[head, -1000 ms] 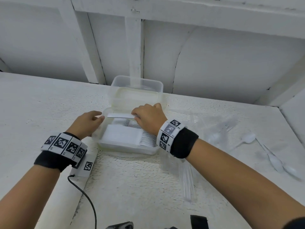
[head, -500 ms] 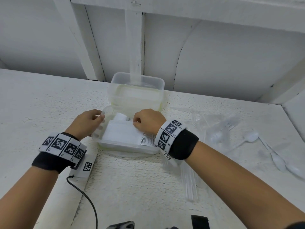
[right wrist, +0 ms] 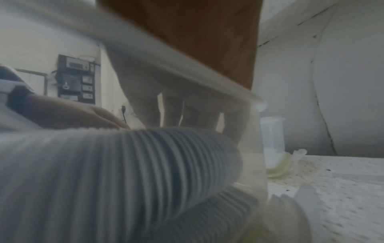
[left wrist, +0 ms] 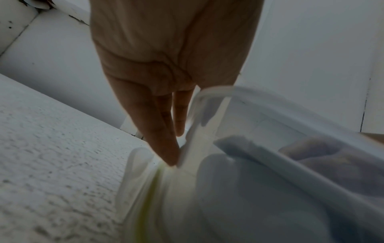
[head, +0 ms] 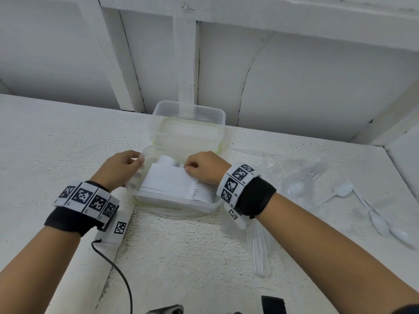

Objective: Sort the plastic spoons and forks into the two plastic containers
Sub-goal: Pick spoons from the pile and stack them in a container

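Bare tabletop point(head: 56, 143) left; loose spoons point(head: 344, 190) right.

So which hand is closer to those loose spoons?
Right. The right hand rests on the stack in the near container, toward the loose spoons; the left hand grips its far-side wall.

Both forearms are reaching forward, the left hand point(head: 120, 168) pinching the container point(head: 167, 203) wall, thumb against straight fingers, the right hand point(head: 204, 166) curling knuckles-up over the stacked spoons point(head: 167, 182).

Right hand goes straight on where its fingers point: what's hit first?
The spoon stack in the near container: the right hand points its fingers down at it, probably touching, though depth is unclear.
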`<state>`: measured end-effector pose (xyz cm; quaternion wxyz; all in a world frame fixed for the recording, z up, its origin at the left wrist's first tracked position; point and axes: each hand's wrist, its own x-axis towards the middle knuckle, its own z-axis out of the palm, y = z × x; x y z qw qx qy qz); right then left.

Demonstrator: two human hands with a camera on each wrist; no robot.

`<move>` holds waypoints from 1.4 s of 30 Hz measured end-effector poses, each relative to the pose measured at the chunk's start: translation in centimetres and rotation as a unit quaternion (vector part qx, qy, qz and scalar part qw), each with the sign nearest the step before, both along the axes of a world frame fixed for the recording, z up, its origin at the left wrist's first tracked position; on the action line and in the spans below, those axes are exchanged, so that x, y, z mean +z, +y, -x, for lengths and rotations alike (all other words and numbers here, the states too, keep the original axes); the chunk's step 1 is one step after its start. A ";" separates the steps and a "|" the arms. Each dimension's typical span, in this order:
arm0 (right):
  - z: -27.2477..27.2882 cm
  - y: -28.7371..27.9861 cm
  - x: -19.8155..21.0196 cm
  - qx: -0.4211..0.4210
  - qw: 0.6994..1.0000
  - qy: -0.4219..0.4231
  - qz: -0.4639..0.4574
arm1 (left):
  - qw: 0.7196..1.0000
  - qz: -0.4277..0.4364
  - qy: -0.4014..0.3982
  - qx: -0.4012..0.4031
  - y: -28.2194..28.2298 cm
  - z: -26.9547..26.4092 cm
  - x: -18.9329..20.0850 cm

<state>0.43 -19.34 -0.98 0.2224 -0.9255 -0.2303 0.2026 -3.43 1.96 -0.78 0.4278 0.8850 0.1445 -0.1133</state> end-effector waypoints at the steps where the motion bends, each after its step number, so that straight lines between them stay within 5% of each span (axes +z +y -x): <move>1: 0.0 -0.1 0.0 0.000 1.000 0.000 0.000 | 1.000 0.000 0.000 -0.001 0.0 0.0 0.0; 16: -0.2 -0.8 0.0 0.042 0.997 -0.052 0.029 | 0.997 -0.073 -0.002 -0.022 0.3 0.0 0.6; 22: 1.4 -4.7 2.6 0.005 0.989 -0.140 -0.055 | 0.979 -0.167 -0.116 -0.033 -1.9 1.5 3.4; 26: 3.2 -10.4 4.4 -0.046 0.979 -0.170 -0.103 | 0.960 -0.131 -0.231 -0.091 -7.1 2.7 5.9; 31: 6.4 -19.1 4.8 -0.150 0.968 -0.175 -0.097 | 0.932 -0.043 -0.269 -0.240 -17.1 3.1 7.1; 37: 10.3 -28.5 2.4 -0.288 0.945 -0.134 -0.076 | 0.899 -0.021 -0.217 -0.380 -28.7 2.2 5.4; 42: 12.7 -34.2 0.2 -0.363 0.926 -0.099 -0.021 | 0.865 -0.120 -0.127 -0.470 -35.5 0.7 1.8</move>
